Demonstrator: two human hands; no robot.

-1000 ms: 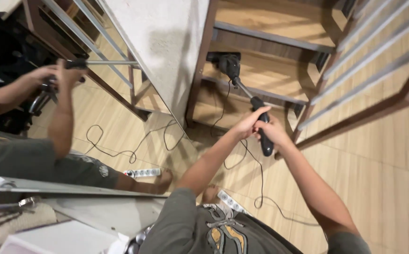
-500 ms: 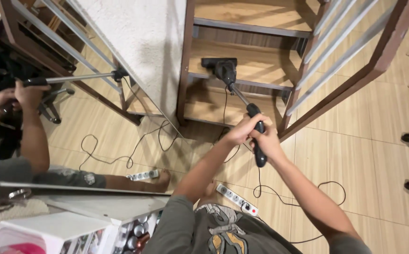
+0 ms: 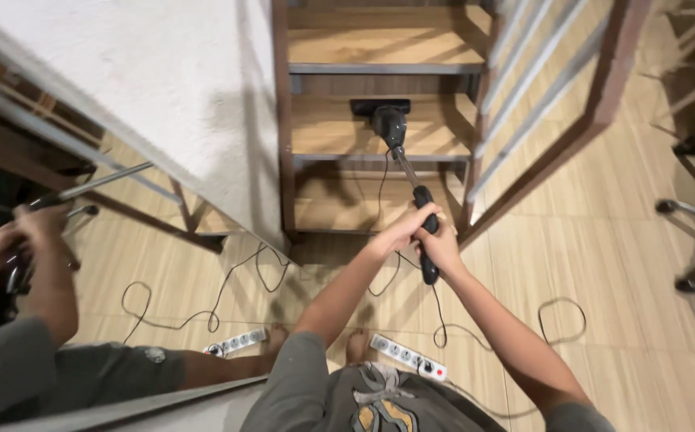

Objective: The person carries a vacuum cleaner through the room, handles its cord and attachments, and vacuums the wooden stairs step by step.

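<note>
Vacuuming stairs, stroke on the second tread. Near: white power strip (image 3: 407,358) on the floor by the feet. Left hand (image 3: 402,230) and right hand (image 3: 441,245), fingers wrapped shut round the black vacuum handle (image 3: 427,240). Far: vacuum head (image 3: 380,108) flat on the wooden step (image 3: 323,132). Next move likely needs steady wand pressure.

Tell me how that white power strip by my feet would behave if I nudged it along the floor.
The power strip lies flat on smooth wooden floor, so it would probably slide, not roll or tip. It looks rigid. The floppy black cord plugged into it would likely trail behind.
</note>
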